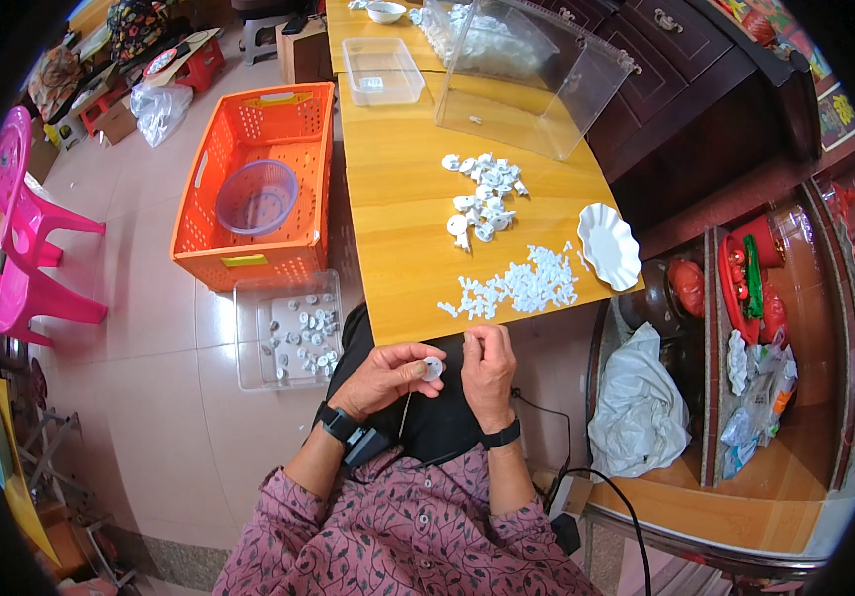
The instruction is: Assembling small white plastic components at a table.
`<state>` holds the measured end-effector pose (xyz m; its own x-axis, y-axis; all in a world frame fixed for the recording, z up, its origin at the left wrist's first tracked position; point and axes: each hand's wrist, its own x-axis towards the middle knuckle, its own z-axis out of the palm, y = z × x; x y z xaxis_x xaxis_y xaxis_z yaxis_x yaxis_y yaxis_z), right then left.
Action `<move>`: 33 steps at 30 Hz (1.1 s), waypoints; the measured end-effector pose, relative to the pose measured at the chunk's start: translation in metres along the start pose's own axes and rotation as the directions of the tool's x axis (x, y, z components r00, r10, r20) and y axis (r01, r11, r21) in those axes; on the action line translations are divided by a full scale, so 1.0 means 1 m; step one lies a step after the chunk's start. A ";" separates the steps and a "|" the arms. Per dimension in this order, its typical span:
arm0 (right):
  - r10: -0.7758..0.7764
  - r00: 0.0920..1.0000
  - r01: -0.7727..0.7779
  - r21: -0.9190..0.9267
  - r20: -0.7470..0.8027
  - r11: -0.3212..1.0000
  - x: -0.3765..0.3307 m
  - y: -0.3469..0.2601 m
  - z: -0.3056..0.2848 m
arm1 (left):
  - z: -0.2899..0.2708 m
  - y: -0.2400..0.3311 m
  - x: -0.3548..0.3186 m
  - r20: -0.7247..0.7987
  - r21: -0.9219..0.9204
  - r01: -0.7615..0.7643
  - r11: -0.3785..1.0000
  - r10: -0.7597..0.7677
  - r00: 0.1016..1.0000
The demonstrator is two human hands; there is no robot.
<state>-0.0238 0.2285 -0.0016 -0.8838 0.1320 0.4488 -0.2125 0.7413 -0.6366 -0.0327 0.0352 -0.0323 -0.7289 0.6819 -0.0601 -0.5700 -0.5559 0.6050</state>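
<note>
Just off the table's near edge, my left hand (388, 375) pinches a small round white plastic part (432, 369) between thumb and fingers. Close beside it, my right hand (488, 375) is closed with its fingers curled, and whatever it may hold is too small or hidden to make out. Beyond my hands, a spread of small white plastic pegs (527, 285) lies on the yellow wooden table (388, 228). Farther back is a loose pile of white plastic fittings (487, 194). A white scalloped dish (609, 246) sits by the table's right edge.
Left of my knees, a clear bin (239, 338) on the floor holds several round parts. Behind it stands an orange crate (249, 253) with a purple basket (257, 199) inside. A clear tub (383, 72) and a large clear box (507, 109) occupy the far table. Shelves (711, 348) flank the right.
</note>
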 end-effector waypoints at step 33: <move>0.252 0.953 -0.299 0.409 0.166 0.862 -0.024 -0.071 -0.029 | -0.003 -0.006 -0.003 -0.015 -0.141 -0.137 0.980 0.136 0.991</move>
<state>0.0242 0.1911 0.0512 -0.9654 0.2030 0.1635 -0.0896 0.3304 -0.9396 -0.0283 0.0347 -0.0379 -0.8054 0.5926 0.0110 -0.5125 -0.7056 0.4894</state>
